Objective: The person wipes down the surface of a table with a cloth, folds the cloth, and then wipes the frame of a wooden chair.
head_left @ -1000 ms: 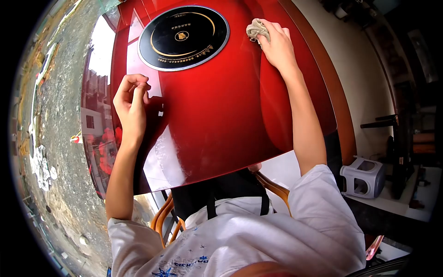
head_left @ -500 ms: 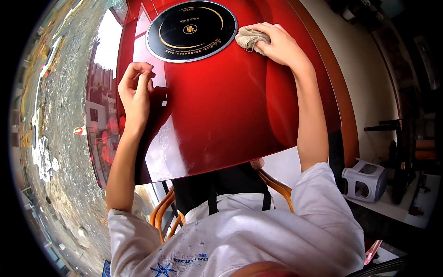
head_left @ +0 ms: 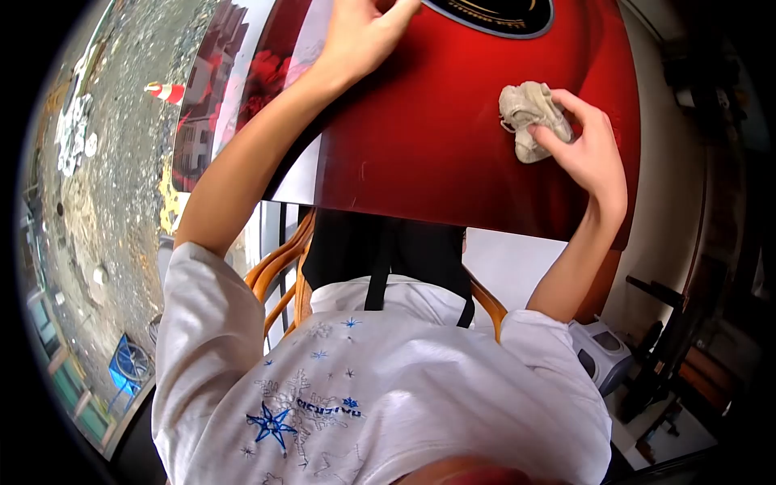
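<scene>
One crumpled, pale cloth lies on the glossy red counter, on the near side of the round black cooktop and a little to its right. The right hand, farther to the right of the cooktop than the cloth, has a narrow grip on it: thumb over the top, forefinger along the right edge, most of the fabric bunched out beyond the fingers. The left hand is just to the left of the cooktop, its thumb close to the metal rim; its other fingertips are cut off by the top of the view, so I cannot tell how wide that grip is or whether it touches the counter.

With so little of the cloth pinched, it could slip free if it dragged hard on the slick surface. Its left edge looks stringy, and a loose strand might snag on the cooktop's rim if the cloth were pushed that way. Should the cooktop be hot, which does not show, the left thumb would be the first at risk, being so near it
</scene>
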Demonstrator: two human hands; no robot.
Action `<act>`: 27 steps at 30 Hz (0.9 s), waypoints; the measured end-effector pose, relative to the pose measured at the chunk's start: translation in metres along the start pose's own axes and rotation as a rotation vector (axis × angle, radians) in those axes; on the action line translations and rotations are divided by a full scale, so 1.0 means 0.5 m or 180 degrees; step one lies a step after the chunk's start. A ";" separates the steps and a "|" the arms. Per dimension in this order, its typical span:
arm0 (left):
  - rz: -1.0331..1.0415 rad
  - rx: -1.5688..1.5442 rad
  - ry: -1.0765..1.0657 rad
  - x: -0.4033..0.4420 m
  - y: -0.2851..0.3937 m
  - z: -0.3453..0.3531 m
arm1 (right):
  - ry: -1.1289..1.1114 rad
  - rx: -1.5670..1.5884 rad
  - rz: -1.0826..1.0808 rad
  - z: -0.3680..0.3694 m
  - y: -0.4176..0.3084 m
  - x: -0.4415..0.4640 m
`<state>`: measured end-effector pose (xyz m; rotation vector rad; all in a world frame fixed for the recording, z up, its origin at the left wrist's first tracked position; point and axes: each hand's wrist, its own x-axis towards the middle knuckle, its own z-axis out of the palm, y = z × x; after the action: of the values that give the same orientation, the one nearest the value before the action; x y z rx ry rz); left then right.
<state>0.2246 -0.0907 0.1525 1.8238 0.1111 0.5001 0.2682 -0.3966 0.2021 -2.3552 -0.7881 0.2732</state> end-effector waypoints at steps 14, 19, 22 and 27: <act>0.0306 -0.0437 0.0053 0.025 -0.065 -0.003 | -0.1369 0.0317 -0.1882 0.341 -0.307 -0.167; 0.0005 -0.0485 -0.0086 0.017 -0.044 -0.018 | -0.0589 0.1048 -0.1885 0.327 -0.290 -0.147; -0.0187 -0.0707 -0.0266 0.015 -0.025 -0.011 | 0.0374 0.1188 -0.1613 0.232 -0.229 -0.072; 0.0479 -0.0779 -0.0621 0.013 -0.033 -0.001 | -0.0038 0.3327 -0.0132 0.111 -0.154 0.056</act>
<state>0.2333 -0.0828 0.1392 1.6370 -0.2138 0.4182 0.2334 -0.3039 0.2075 -1.3492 -0.5016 0.5261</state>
